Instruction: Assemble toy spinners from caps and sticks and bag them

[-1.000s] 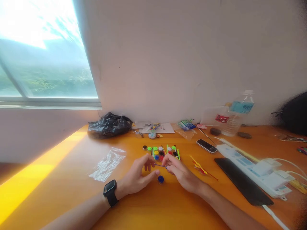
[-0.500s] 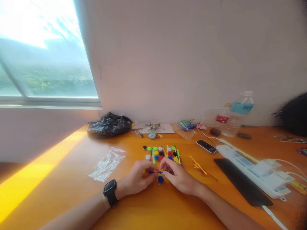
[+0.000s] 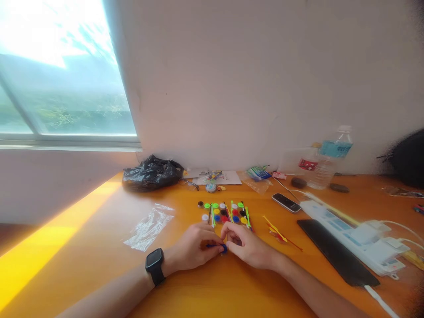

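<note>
Pinched between the thumb and fingers of my left hand (image 3: 195,244) is a thin blue plastic arrow (image 3: 209,245), mostly covered by the fingers. Right by those fingertips is a blue round disc (image 3: 224,249), at or just under the arrow's end. My right hand (image 3: 249,248) is curled closed at the disc's right side, and its fingertips almost meet the left ones. What it grips, if anything, is hidden. Just beyond both hands lie rows of coloured discs (image 3: 217,212), with green arrows (image 3: 247,216) and darker ones among them.
Loose yellow and red arrows (image 3: 276,229) lie to the right, near a black phone (image 3: 334,249), a power strip (image 3: 347,234) and a small black-and-white device (image 3: 285,202). A clear plastic bag (image 3: 149,227) is on the left. Behind are a black bag (image 3: 152,174) and bottles (image 3: 331,154).
Both hands have come slightly nearer me, bringing the blue arrow down to the blue disc, which was separate in front of them. The view has shifted a little.
</note>
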### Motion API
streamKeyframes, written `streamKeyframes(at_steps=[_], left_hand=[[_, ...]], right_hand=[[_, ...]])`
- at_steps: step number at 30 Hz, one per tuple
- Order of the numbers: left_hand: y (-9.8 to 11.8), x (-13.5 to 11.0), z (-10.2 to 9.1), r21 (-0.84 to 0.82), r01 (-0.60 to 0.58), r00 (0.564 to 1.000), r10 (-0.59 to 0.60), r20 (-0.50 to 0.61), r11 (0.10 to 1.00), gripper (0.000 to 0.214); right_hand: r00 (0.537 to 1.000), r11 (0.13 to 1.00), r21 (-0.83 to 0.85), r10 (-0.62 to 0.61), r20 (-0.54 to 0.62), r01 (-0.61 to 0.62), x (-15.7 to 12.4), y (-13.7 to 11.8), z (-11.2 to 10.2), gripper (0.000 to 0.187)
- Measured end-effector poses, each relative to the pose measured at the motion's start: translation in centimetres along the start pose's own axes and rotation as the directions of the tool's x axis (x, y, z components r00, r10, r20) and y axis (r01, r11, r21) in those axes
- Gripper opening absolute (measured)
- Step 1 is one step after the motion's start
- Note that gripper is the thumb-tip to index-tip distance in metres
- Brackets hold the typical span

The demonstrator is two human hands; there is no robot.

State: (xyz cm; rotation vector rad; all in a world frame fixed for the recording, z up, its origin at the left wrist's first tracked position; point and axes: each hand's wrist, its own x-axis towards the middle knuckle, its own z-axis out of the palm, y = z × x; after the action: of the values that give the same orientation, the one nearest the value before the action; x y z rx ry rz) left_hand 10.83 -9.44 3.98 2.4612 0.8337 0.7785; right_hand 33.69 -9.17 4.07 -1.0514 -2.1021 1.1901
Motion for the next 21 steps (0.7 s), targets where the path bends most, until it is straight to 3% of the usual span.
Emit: streamKeyframes(at_steps=[21], left_hand=[[-0.22,0.16,1.0,0.166,-0.051,0.998,0.057,-0.027,0.985,0.011]], right_hand=[[1.0,0.996,-0.088,-0.001,-0.013,0.0,0.2,0.27,-0.07,0.005]])
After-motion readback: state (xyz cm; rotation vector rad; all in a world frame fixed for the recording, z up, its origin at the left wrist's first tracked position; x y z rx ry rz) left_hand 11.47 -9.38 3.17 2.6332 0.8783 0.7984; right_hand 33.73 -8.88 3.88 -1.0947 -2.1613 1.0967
